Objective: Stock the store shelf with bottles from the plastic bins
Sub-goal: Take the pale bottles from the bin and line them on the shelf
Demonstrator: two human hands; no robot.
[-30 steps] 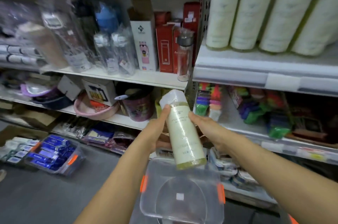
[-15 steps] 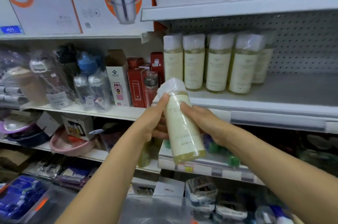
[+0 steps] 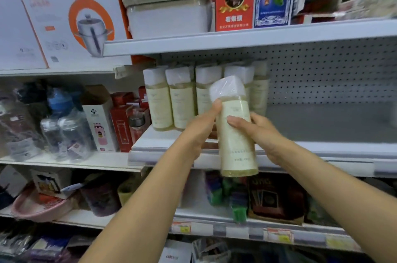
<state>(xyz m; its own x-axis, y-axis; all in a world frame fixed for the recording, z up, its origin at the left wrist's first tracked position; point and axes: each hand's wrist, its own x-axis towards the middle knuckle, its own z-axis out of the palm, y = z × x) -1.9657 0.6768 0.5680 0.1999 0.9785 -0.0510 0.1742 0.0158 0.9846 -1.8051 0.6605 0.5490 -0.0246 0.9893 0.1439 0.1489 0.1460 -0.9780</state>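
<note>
Holding one pale yellow plastic bottle with white wrapped cap [image 3: 236, 133] between my left hand [image 3: 200, 128] and right hand [image 3: 261, 133], both clamped on it. Several same bottles [image 3: 182, 97] stand at eleven o'clock; grey shelf [image 3: 322, 123] at two o'clock looks bare, so I judge much remains.

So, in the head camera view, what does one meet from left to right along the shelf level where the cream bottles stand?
Clear wrapped bottles → white carton → red boxes → row of cream bottles → bottle held in both hands → bare shelf.
</note>
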